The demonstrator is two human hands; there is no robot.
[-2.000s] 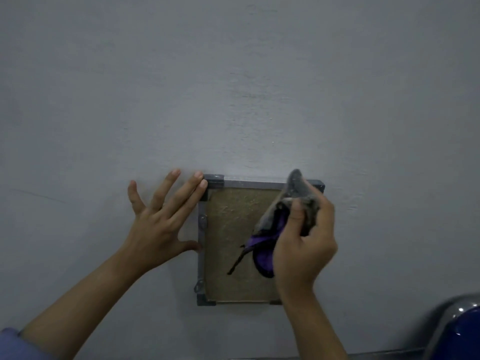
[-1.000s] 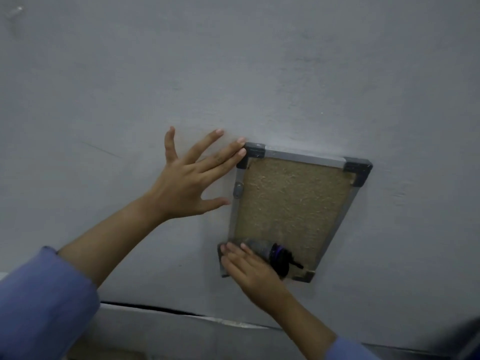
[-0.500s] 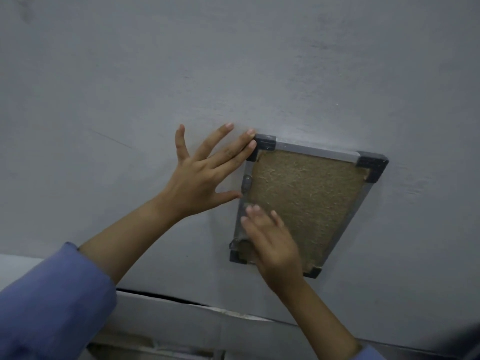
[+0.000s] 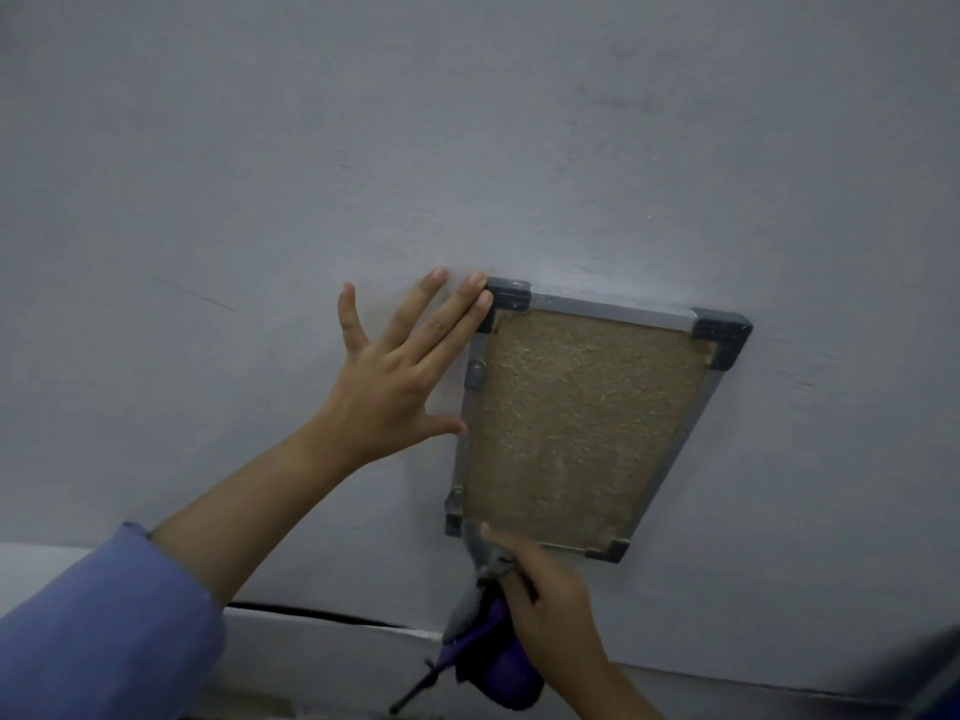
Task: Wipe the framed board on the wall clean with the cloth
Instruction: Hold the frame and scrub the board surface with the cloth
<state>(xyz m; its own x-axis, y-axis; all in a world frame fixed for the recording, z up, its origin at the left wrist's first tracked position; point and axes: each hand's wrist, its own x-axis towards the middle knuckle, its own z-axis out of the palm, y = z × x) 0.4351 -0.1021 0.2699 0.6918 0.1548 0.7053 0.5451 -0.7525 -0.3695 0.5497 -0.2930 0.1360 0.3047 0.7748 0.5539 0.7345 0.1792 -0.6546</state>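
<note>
My left hand (image 4: pixel 392 387) lies flat and spread on the wall (image 4: pixel 467 148), fingertips touching the top-left corner of the framed board (image 4: pixel 582 423), thumb by its left edge. My right hand (image 4: pixel 545 610) is closed around the cloth (image 4: pixel 483 646) just below the board's bottom-left corner. I judge the board could shift or tilt if I push up against the frame, since my left hand barely braces it, and the cloth's dangling cord could snag a corner
</note>
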